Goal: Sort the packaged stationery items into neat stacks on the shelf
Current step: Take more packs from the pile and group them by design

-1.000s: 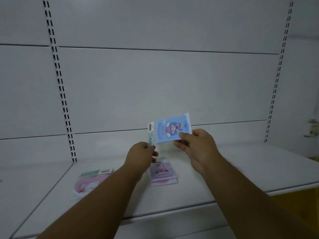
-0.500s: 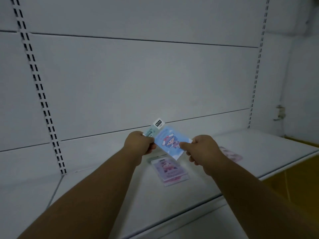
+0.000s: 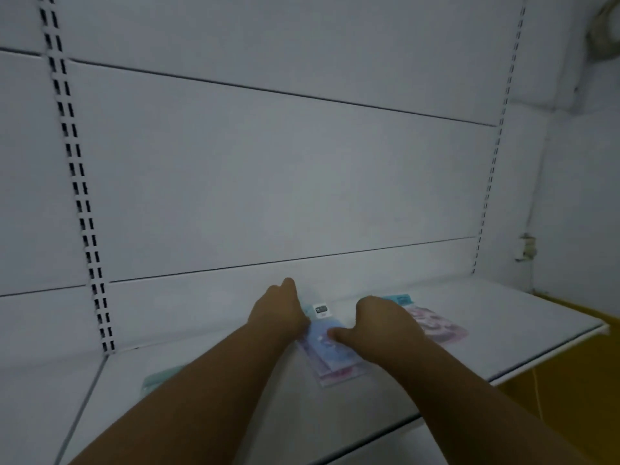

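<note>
Both hands have come down since the earlier frames: the blue packet, which I held up in the air between them, now lies on the pink packet in the middle of the shelf, nearer its back edge than its front. My left hand rests at the far left corner of the blue packet, the fingers curled, but the picture is blurred and I cannot tell if they pinch it. My right hand presses on the packet's right side with the thumb; its other fingers are hidden from me.

A second pink packet lies just beside the right hand, toward the right edge of the shelf. A pale green packet shows partly behind my left forearm, toward the left edge.

I judge that the step in hand is laying the blue packet on the stack. The next move should square its edges with the packet under it, then let go without shifting it.
</note>
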A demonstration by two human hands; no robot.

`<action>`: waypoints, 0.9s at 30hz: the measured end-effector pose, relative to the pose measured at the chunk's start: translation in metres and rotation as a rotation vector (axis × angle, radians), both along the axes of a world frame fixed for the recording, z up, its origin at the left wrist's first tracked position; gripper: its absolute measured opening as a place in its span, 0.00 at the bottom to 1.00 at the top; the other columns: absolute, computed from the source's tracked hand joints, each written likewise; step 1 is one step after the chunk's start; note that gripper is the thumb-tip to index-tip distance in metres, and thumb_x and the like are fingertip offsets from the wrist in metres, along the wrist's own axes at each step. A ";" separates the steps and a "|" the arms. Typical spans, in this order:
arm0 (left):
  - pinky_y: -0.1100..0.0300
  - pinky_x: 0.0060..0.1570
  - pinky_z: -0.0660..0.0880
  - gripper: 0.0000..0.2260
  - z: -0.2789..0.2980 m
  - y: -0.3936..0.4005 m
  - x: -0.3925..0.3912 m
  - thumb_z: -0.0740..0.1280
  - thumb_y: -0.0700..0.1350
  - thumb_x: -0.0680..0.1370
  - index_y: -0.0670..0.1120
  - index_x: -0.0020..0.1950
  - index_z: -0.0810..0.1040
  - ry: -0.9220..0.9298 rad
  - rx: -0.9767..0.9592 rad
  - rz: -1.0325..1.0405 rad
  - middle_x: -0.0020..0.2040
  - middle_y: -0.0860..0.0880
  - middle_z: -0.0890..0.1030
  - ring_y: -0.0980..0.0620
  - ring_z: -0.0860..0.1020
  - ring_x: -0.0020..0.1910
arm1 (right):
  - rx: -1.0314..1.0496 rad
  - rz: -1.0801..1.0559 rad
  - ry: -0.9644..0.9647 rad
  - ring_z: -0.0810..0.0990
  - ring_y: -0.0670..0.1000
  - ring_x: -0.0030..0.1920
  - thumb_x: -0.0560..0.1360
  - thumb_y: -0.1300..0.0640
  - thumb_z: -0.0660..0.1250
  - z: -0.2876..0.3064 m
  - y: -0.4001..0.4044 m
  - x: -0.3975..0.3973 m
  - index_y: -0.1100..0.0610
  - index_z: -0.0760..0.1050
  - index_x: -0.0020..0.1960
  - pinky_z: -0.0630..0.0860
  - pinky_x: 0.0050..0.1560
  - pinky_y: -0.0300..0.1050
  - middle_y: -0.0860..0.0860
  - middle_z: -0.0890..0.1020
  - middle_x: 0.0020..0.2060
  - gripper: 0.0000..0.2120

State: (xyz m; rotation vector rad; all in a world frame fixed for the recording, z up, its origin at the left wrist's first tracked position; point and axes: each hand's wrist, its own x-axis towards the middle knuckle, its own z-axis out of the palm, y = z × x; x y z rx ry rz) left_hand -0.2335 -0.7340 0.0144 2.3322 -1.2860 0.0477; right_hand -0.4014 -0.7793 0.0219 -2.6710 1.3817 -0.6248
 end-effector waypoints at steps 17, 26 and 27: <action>0.57 0.54 0.75 0.16 0.006 0.253 0.031 0.66 0.57 0.75 0.54 0.60 0.74 -0.289 -0.150 0.436 0.57 0.53 0.78 0.53 0.75 0.52 | -0.364 0.876 -0.397 0.74 0.52 0.55 0.74 0.45 0.65 0.087 0.179 0.113 0.51 0.67 0.66 0.74 0.55 0.47 0.52 0.75 0.58 0.23; 0.57 0.48 0.75 0.14 -0.010 0.465 0.090 0.63 0.59 0.74 0.55 0.55 0.76 -0.300 -0.112 0.624 0.53 0.54 0.81 0.53 0.76 0.48 | -0.416 0.996 -0.369 0.74 0.55 0.52 0.74 0.43 0.64 0.094 0.379 0.181 0.52 0.69 0.61 0.72 0.50 0.50 0.53 0.76 0.54 0.20; 0.57 0.48 0.75 0.14 -0.012 0.485 0.096 0.63 0.59 0.73 0.55 0.55 0.76 -0.298 -0.119 0.622 0.52 0.54 0.81 0.53 0.76 0.47 | -0.402 0.992 -0.358 0.74 0.55 0.52 0.74 0.43 0.64 0.091 0.399 0.189 0.52 0.69 0.61 0.73 0.50 0.50 0.53 0.76 0.54 0.20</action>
